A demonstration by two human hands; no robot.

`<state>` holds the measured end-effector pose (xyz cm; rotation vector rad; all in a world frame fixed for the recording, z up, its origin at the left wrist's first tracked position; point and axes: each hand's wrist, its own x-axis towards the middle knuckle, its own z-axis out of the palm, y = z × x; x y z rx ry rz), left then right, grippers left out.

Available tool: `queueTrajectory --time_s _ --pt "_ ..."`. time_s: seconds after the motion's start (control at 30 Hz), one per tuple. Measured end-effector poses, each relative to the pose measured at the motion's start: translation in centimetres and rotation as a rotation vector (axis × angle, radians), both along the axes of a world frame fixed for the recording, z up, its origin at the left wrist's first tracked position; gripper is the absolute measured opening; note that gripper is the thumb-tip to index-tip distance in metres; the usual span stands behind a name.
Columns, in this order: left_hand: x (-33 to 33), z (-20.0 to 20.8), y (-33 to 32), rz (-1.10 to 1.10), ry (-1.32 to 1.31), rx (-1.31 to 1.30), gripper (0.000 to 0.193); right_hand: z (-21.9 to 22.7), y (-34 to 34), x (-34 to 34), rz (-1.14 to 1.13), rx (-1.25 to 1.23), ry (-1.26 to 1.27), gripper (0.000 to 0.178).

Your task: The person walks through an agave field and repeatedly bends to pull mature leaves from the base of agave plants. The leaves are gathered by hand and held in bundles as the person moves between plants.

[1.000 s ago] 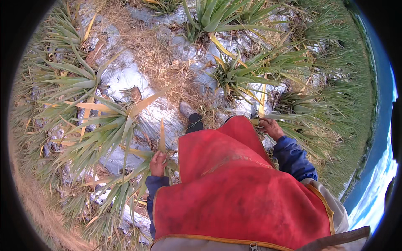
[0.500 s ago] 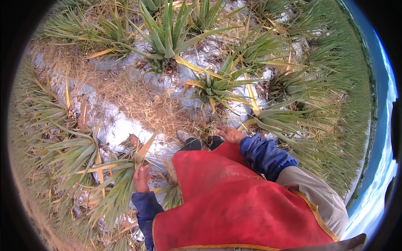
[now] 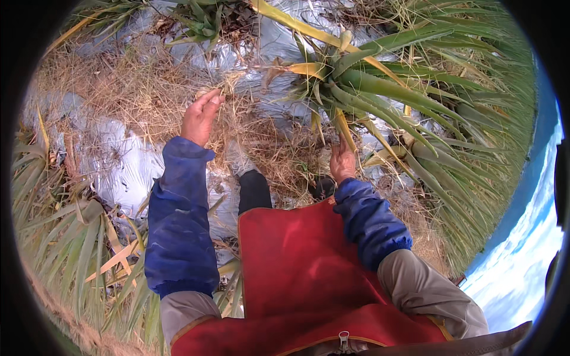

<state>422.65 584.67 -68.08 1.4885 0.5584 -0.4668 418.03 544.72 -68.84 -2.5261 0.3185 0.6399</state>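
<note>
My left hand (image 3: 200,118) reaches over dry straw (image 3: 142,107), fingers stretched forward and the thumb apart, nothing visible in it. My right hand (image 3: 342,162) is at the foot of an aloe plant (image 3: 365,83), its fingers extended up beside a drooping yellow leaf (image 3: 345,130). Some of those fingertips are hidden by the leaf, and whether they touch it I cannot tell. The aloe has thick green leaves fanning to the right and several yellowed, dried ones. A red apron (image 3: 297,255) hangs in front of me, and blue sleeve covers are on both forearms.
Silvery plastic sheeting (image 3: 127,172) covers the ground under the straw. More aloe plants (image 3: 77,243) crowd the left, and another (image 3: 202,24) grows at the top. My shoe (image 3: 239,159) stands on the straw between my hands. Dense green rows run along the right.
Both arms have stretched forward, the left hand from beside the left plants to over the straw, the right hand to the aloe's base. The view has moved closer to this aloe.
</note>
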Motion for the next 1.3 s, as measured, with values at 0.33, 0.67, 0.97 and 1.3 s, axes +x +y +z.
queueTrajectory --time_s 0.33,0.67,0.97,1.3 --pt "6.9 -14.8 -15.2 -0.209 -0.162 -0.189 0.049 -13.1 -5.1 4.3 -0.086 -0.011 0.140 0.051" --pt "9.1 -12.4 -16.8 -0.758 -0.176 -0.067 0.053 -9.7 1.1 10.1 -1.003 0.932 0.196 0.040" --pt "4.9 -11.7 -20.6 -0.532 -0.079 0.086 0.054 -15.2 0.3 11.8 0.810 -0.363 0.115 0.038" --pt "1.7 -10.1 -23.8 -0.505 -0.235 0.556 0.047 -16.9 -2.8 13.7 -0.367 1.015 -0.015 0.047"
